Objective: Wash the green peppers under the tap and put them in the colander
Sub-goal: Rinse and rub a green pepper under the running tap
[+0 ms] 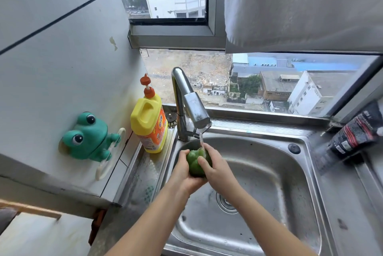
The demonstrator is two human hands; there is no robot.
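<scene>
Near to far, all placed off the tap:

- Both forearms come in from below the tap and meet right under the spout.
- Left hand (182,174) cups the green pepper (193,164) from underneath, on the bottle side, fingers curled round it.
- Right hand (216,165) wraps it from the other side, thumb pressed across the front. So it's a two-hand clamp, nothing spread.
- The pepper sits between the palms, directly under the water stream (202,141), above the sink (279,173) basin and tap-ward of the drain (226,204).
- It's blocky; the lobed end looks turned up toward the spout, but I can't call the axis firmly.
- Tap (192,108) is running.
- Detergent bottle (149,125) stands just left of the tap base.

Key relation: I can't see a colander, so I can't tell the drop-off direction or which hand is nearer. My guess is the left hand carries, since it bears the weight.
</scene>
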